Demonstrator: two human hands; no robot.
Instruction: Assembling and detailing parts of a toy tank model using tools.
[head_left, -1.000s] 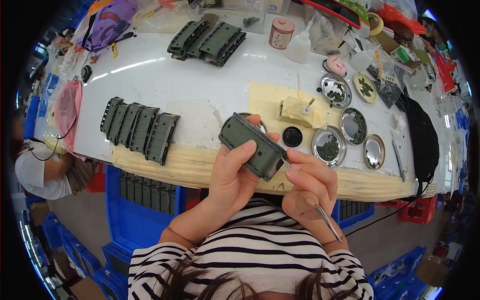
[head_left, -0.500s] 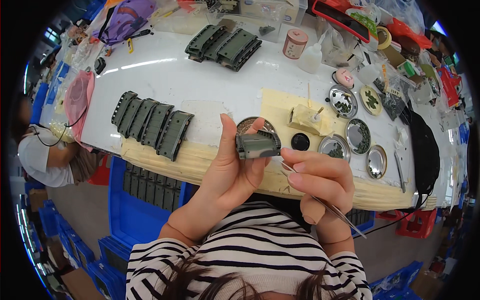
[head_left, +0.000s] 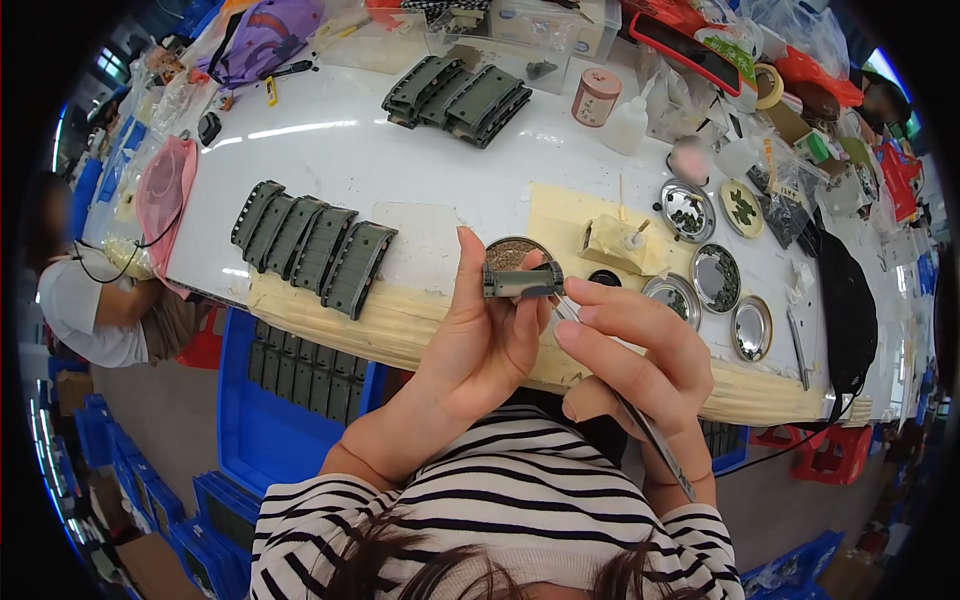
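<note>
My left hand point(head_left: 478, 350) grips a small green-and-brown camouflage model piece point(head_left: 520, 285) with dark ridged side edges, apparently a model tank part. Its thumb stands at the piece's left side. My right hand point(head_left: 645, 350) is closed on metal tweezers point(head_left: 652, 440), whose tips reach up to the piece's lower right edge; whether they pinch anything is too small to tell. Right behind the piece sits a round dish point(head_left: 518, 246) of brown bits. Several similar green pieces point(head_left: 310, 245) stand in a row on the table at left, and another group point(head_left: 458, 98) lies farther back.
Right of my hands are metal dishes point(head_left: 751, 328) with small green parts, a yellow taped block point(head_left: 620, 245), and a black lid point(head_left: 604, 281). A pink canister point(head_left: 596, 97) and a white bottle point(head_left: 627, 127) stand behind. A blue crate point(head_left: 235, 400) holds more pieces below the table edge.
The model piece has tipped in my left hand, so less of its camouflaged face shows. My right hand has turned, bringing the tweezers' tips up beside the piece and swinging their rear end downward.
</note>
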